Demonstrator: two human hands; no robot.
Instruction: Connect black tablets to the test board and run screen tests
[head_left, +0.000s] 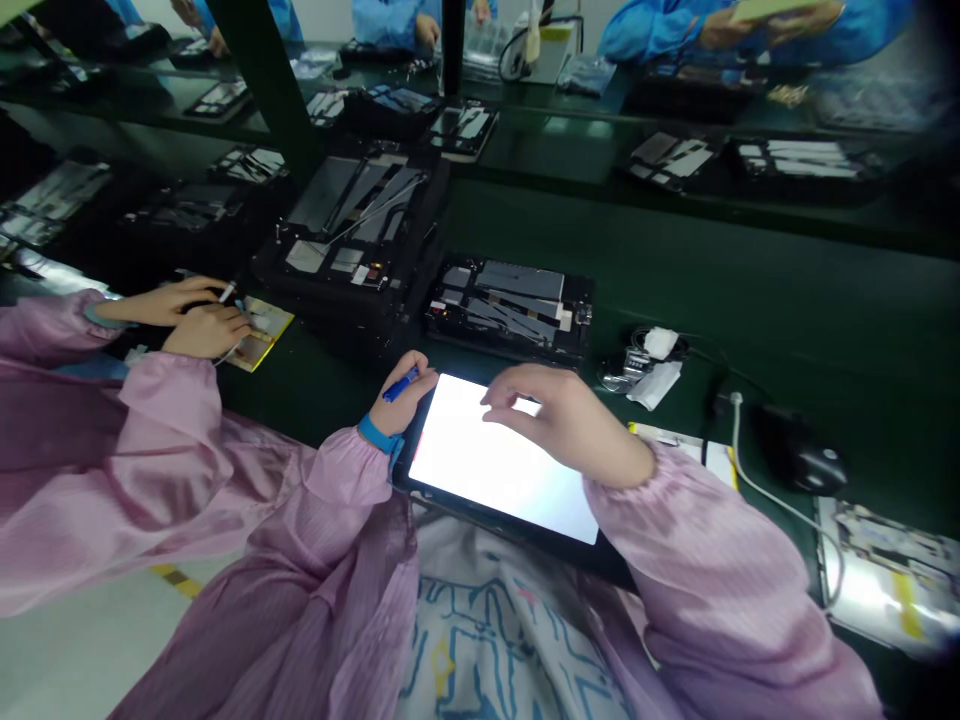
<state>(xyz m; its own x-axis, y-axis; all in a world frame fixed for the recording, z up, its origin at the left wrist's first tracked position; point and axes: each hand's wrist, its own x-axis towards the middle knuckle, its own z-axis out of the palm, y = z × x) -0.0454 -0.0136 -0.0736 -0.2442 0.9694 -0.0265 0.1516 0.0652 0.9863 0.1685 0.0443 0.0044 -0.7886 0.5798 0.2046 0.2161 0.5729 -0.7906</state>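
A tablet point(495, 460) with a bright white screen lies tilted at the table's front edge, close against my body. My left hand point(403, 395) grips its upper left side, and a blue pen point(400, 384) is tucked in the same hand. Over the upper part of the screen is my right hand point(551, 415), its fingers curved and a small gap between thumb and forefinger. Nothing shows between them; whether a fingertip touches the glass I cannot tell. My right forearm hides the tablet's right end.
Beyond the tablet sits a black tray of tablet parts point(510, 305), with a taller stack of trays point(352, 230) to its left. Cables point(645, 365), a black mouse point(806, 455) and an opened device point(892, 570) lie right. A co-worker's hands point(202, 320) work at left.
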